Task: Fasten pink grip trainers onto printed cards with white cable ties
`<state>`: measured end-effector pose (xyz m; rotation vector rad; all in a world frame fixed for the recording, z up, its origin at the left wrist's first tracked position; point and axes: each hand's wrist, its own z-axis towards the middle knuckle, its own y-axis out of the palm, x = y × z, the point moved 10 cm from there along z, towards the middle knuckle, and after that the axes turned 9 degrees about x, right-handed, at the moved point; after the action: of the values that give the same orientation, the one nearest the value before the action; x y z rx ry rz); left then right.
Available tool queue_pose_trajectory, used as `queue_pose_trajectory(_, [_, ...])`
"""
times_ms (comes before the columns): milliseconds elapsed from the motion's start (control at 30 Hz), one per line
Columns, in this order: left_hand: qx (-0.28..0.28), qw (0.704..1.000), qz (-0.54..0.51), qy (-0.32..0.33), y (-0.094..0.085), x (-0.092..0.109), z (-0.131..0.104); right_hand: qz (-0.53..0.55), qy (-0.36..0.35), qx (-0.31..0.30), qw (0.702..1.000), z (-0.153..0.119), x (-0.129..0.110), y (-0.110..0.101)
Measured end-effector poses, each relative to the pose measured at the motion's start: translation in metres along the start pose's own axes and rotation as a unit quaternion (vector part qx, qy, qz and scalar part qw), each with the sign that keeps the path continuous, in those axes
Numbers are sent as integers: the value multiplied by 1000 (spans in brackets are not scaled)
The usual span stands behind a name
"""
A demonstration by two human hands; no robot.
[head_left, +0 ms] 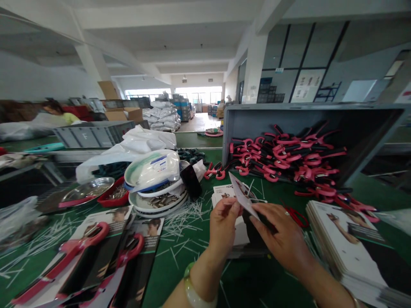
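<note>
A printed backing card [243, 196] is tilted up between my two hands, its edge toward me. My left hand [224, 224] pinches the lower left side of the card between thumb and fingers. On its right side, my right hand [282, 233] grips it with thumb and fingertips. A thin white plastic tie [258, 200] sticks out by the card near my right fingertips; whether it passes through the card cannot be seen. Below the hands lies a stack of similar cards [220, 190], partly covered by them. A pale green bangle [195, 288] circles my left wrist.
A grey crate [313, 107] on its side spills pink-and-black plier-like tools [282, 149]. More cards [343, 244] are stacked at right. Tools on cards [86, 252] lie at left, near loose white ties [184, 218], bowls of metal parts [157, 205] and a phone [191, 182]. A person [61, 113] is behind.
</note>
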<state>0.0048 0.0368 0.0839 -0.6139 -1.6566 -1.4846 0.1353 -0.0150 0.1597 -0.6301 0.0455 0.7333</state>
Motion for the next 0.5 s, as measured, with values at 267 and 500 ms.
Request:
queue_pose_trajectory(267, [-19,995,-79,-55,26,0,11,60,158,4,986,1,37,0])
queue_pose_trajectory(500, [-126,976,-22,-175,56,-19,2,140,298,-33,944,-14,69,9])
